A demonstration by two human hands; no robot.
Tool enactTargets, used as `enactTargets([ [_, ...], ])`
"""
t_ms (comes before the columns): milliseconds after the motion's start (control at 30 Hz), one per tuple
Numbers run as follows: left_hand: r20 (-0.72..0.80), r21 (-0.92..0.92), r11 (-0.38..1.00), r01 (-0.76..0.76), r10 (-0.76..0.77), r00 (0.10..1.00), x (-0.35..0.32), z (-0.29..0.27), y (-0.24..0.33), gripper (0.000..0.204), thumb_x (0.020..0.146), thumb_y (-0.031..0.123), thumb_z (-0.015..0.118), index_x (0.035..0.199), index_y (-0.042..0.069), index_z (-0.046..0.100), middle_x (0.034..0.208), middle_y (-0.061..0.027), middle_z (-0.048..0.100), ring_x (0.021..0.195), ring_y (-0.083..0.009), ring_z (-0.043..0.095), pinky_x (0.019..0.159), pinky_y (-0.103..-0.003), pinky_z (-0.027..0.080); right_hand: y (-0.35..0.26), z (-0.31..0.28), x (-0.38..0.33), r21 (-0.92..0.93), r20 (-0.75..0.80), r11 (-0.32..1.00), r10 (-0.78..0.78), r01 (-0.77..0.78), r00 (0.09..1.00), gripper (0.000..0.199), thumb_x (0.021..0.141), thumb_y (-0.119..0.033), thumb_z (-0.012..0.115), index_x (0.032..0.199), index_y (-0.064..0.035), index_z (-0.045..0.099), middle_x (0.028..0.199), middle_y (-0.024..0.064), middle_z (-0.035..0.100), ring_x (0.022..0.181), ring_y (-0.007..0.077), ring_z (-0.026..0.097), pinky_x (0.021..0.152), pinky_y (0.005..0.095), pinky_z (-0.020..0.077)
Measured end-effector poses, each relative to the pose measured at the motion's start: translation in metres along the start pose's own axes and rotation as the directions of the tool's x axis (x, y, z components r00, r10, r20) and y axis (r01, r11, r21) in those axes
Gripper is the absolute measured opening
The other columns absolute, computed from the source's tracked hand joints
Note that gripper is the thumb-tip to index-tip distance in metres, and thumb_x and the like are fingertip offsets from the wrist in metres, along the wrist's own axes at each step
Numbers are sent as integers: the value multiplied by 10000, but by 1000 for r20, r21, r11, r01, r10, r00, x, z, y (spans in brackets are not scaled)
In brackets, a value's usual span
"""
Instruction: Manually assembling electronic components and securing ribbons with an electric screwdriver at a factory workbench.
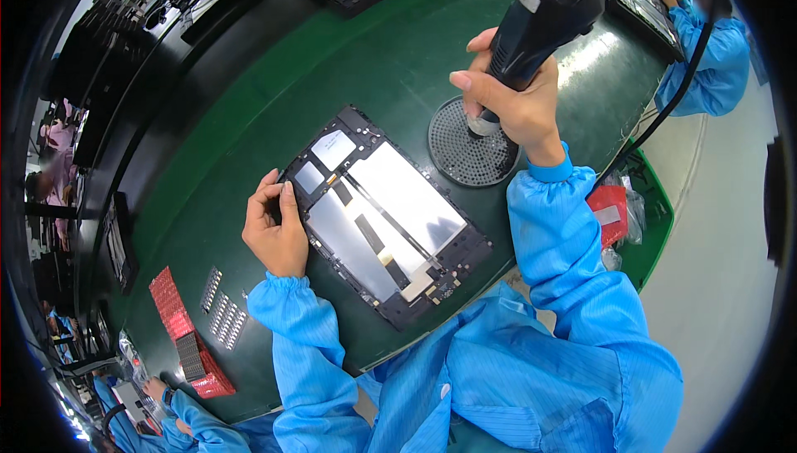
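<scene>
Partway along, by the look of it: working at an open tablet-like device (386, 216), laid flat and slantwise on the green tabletop (349, 96) near the middle. Opened up already, with pale flat panels (407, 195) and dark ribbon strips (369, 233) bare to view; not yet covered over, so judged unfinished. Gripping a black corded driver (548, 17) in the right hand (523, 108), closed round the handle, and aiming the pale tip (484, 127) down at a round perforated dish (477, 158) just right of the device, toward the far side. Hard to tell about contact with the dish, or about any screw on the tip; too small to count fastenings in the frame. Touching the device's left edge, toward the far end, with the left hand (278, 233), fingers curled and thumb against the rim; cannot tell between pinching and merely steadying. Lying apart at the left, out of reach of either grasp: small metallic pieces (226, 320) in rows beside red bubble wrap (172, 299), seemingly unused so far.
</scene>
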State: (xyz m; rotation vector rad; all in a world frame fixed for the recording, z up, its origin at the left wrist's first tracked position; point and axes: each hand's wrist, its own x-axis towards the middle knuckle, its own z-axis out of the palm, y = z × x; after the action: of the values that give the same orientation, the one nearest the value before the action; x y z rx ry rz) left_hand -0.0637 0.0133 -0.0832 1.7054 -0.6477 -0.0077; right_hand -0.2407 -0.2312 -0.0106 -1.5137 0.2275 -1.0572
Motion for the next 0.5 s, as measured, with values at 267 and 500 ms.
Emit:
enactTargets([
  [267, -97, 260, 933, -250, 282, 954, -1, -9, 12, 49, 792, -38, 636, 799, -7, 598, 1022, -121, 642, 858, -155, 606, 761, -252, 480, 6, -1, -1, -2, 6, 1000, -15, 15, 1000, 279, 732, 57, 697, 964, 40, 543, 625, 59, 594, 465, 118, 548, 453, 242, 431],
  [500, -172, 161, 986, 35, -6, 985, -20, -43, 12, 122, 788, -13, 672, 909, -16, 658, 842, -54, 629, 703, -96, 556, 641, -213, 454, 3, 10, -2, -36, -14, 999, 35, -35, 999, 283, 733, 23, 718, 966, 20, 558, 616, 37, 587, 488, 107, 553, 450, 236, 424],
])
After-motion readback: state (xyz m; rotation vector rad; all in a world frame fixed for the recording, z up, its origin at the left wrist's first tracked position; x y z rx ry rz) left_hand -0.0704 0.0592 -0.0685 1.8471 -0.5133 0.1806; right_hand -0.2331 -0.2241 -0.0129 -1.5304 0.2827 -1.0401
